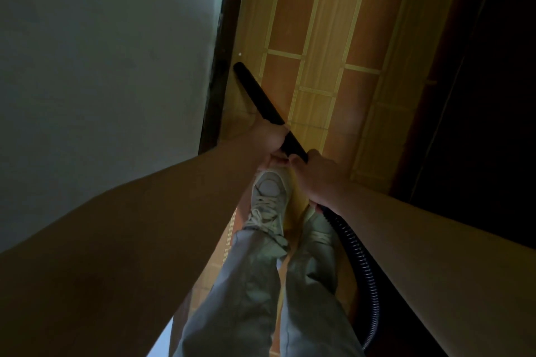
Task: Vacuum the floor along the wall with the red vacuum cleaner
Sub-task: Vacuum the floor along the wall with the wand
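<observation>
- Judging from how things lie, the job is mid-pass: the black wand [261, 95] slants forward and to the left, and its tip meets the tiled floor [290, 23] right beside the dark skirting board [220, 66] at the foot of the pale wall [101, 52].
- How much of the wall line is already cleaned cannot be told, since arms and legs hide the strip nearer the person.
- A small white speck [239, 54] lies just past the tip, close to the skirting, and another sits further along. The stretch ahead therefore looks not yet vacuumed.
- The left hand [271, 139] is the forward one. It wraps the wand from the wall side, with its fingers curled under the tube.
- The right hand [319, 177] grips the wand's rear end, closed fully round it.
- The two hands sit almost touching, above the toes of the light sneakers [271, 197], and the wand runs out from between them toward the wall edge.
- A ribbed hose [359, 255] emerges below the right wrist and trails back along the person's right side to the bottom of the view.
- The cleaner's red body is out of view.
</observation>
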`<state>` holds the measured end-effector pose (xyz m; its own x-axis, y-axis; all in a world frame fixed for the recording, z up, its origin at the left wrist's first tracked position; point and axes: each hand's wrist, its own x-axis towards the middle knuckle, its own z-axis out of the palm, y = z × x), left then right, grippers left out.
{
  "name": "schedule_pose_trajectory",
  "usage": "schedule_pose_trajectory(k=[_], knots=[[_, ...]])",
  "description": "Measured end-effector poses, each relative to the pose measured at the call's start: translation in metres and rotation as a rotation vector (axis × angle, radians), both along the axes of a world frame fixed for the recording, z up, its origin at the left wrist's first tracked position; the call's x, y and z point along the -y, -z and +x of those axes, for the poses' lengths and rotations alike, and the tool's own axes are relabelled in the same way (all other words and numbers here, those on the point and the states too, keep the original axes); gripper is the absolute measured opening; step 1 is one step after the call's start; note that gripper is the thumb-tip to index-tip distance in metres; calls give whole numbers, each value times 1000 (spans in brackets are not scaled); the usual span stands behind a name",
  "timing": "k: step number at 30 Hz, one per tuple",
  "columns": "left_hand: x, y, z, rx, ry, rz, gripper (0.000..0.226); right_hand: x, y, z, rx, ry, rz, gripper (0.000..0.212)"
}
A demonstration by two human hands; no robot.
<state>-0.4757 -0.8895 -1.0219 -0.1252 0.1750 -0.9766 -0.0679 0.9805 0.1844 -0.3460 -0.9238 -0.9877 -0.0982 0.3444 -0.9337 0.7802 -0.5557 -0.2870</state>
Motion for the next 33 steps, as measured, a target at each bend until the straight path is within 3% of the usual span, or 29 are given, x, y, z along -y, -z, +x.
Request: schedule_pose_trajectory(k=[10, 20, 28, 33], knots=[[-13, 6, -3, -41, 17, 88, 34, -11, 5, -8, 5, 58, 2, 45], [-26, 7, -10, -76, 46, 68, 28, -22, 5, -16, -20, 82, -9, 44], [-46, 4, -11, -50, 91, 51, 25, -41, 2, -20, -37, 296, -164, 43], [-71, -4, -7, -73, 105, 21, 26, -60, 6, -21, -38, 263, -121, 46]])
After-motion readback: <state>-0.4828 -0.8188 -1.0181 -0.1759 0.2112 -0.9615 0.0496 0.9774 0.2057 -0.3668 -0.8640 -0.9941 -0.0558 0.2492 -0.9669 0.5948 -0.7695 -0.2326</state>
